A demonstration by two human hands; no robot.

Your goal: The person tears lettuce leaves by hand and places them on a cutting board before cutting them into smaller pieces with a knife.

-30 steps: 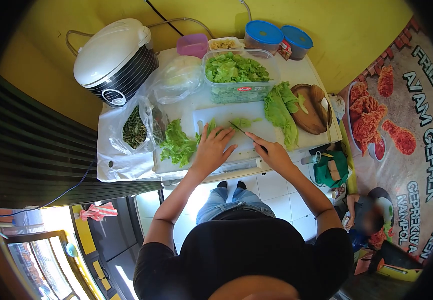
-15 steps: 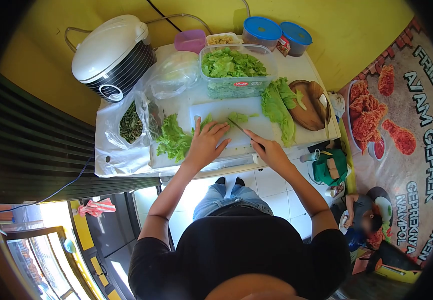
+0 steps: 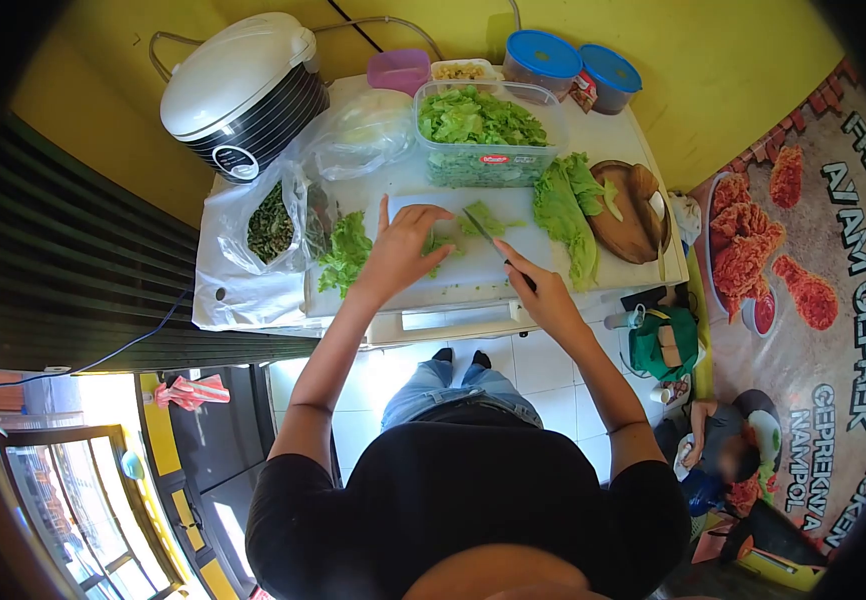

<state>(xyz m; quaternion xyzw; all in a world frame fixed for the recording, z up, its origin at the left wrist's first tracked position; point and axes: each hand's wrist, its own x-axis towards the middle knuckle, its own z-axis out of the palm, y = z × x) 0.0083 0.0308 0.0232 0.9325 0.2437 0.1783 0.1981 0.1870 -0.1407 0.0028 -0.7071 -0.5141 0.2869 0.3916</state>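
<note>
My right hand grips a kitchen knife by its dark handle, blade pointing away over the white cutting board. Cut lettuce pieces lie by the blade tip. Just left of the knife, my left hand has its fingers curved and thumb apart, with a bit of green lettuce showing between them. More leafy lettuce sits beside that hand's left side. At the board's right lies a bunch of whole lettuce leaves. Behind the board stands a clear plastic container full of cut lettuce.
On the left are a rice cooker and a plastic bag of dark green leaves. A wooden plate sits right. Blue-lidded tubs and a purple container line the back. Another person sits at lower right.
My left hand has lifted its fingers into a curve, where they were lying flatter on the lettuce. The knife has moved slightly. The whole view has shifted a little.
</note>
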